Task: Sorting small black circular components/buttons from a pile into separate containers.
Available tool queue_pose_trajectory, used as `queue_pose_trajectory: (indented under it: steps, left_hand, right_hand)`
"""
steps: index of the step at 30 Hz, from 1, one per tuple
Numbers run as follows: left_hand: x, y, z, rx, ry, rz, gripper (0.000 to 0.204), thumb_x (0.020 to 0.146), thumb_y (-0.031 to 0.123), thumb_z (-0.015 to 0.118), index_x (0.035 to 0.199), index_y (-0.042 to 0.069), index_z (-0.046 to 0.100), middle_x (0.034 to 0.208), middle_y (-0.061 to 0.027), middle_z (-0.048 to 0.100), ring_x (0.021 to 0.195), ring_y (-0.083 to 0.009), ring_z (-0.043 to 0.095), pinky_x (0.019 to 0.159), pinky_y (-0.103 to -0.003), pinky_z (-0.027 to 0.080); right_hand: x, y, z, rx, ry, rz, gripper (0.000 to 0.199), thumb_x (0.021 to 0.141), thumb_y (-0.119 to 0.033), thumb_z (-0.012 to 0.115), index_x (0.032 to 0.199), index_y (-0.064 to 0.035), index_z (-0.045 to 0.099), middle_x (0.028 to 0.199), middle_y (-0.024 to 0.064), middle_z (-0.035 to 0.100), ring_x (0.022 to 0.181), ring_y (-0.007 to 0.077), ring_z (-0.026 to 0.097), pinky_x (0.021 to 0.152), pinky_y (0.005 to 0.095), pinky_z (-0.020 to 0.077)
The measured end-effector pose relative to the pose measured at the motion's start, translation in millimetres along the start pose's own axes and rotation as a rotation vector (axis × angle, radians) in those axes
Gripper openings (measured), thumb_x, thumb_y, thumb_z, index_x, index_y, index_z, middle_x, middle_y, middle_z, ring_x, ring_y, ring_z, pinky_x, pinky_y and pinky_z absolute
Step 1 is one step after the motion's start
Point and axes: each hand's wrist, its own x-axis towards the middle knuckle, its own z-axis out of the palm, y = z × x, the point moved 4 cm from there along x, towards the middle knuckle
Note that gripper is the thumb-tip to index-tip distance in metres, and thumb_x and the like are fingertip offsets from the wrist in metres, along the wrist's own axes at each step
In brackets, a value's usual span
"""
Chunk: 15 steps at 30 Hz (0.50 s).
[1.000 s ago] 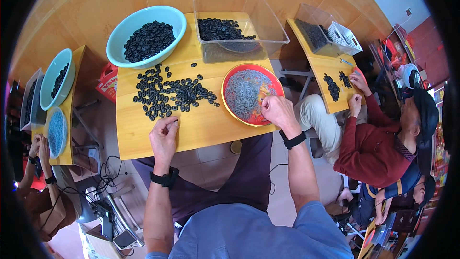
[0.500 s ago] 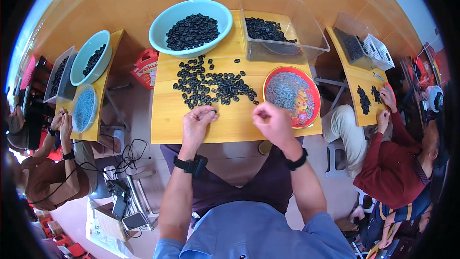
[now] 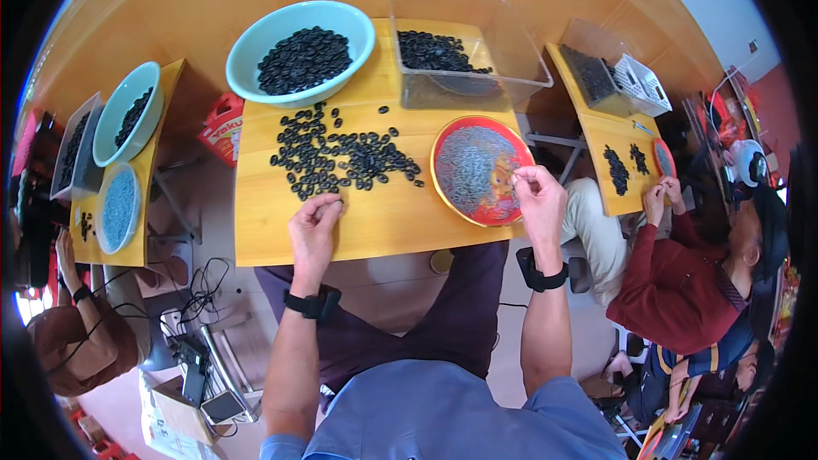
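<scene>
On the wooden table (image 3: 383, 234), many small black oval pieces (image 3: 366, 159) lie spread out. My left hand (image 3: 313, 228) is at the near edge of this spread, its thumb and fingers pinched; a dark bit at the fingertips looks like one of the oval pieces. To the right, a round red dish (image 3: 487, 221) with a yellow rim holds a heap of thin grey metal pieces (image 3: 469, 162), too small to tell as pins or screws. Over the dish's right edge my right hand (image 3: 543, 200) is pinched closed. What its fingertips hold, if anything, is too small to make out.
A light-blue basin (image 3: 243, 64) and a clear plastic bin (image 3: 464, 94), both with black pieces inside, stand at the back. People sit at side tables left and right, with similar containers. Cables (image 3: 204, 294) and a metal stand (image 3: 230, 366) are on the floor at left.
My right hand has moved from the dish's near-left side to its right edge. My left hand stays pinched near the black pieces. The whole view has shifted, with the tables appearing further left.
</scene>
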Motion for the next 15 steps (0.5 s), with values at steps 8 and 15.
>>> queue_pose_trajectory:
  steps: [8, 15]
  left_hand:
    - [-1.1, 4.3, 7.7, 0.095, -0.002, 0.020, 0.008, 0.092, -0.001, 0.070, 0.099, -0.001, 0.069, 0.087, 0.0006, 0.067, 0.077, -0.0051, 0.059, 0.072, -0.021, 0.049]
    - [-4.3, 0.5, 7.0, 0.150, -0.010, 0.042, 0.009, 0.091, -0.001, 0.071, 0.099, -0.002, 0.069, 0.082, 0.0008, 0.065, 0.075, -0.0047, 0.058, 0.069, -0.021, 0.048]
  right_hand:
    - [-14.8, -72.6, 55.5, -0.302, -0.283, -0.498, 0.020, 0.079, -0.011, 0.075, 0.097, -0.0041, 0.068, 0.100, 0.0100, 0.067, 0.103, 0.0312, 0.062, 0.088, 0.0456, 0.0479]
    - [-66.1, -92.4, 137.4, -0.546, -0.473, -0.591, 0.078, 0.090, -0.038, 0.068, 0.140, 0.0155, 0.040, 0.147, 0.0376, 0.039, 0.143, 0.0469, 0.034, 0.120, 0.0537, 0.0234]
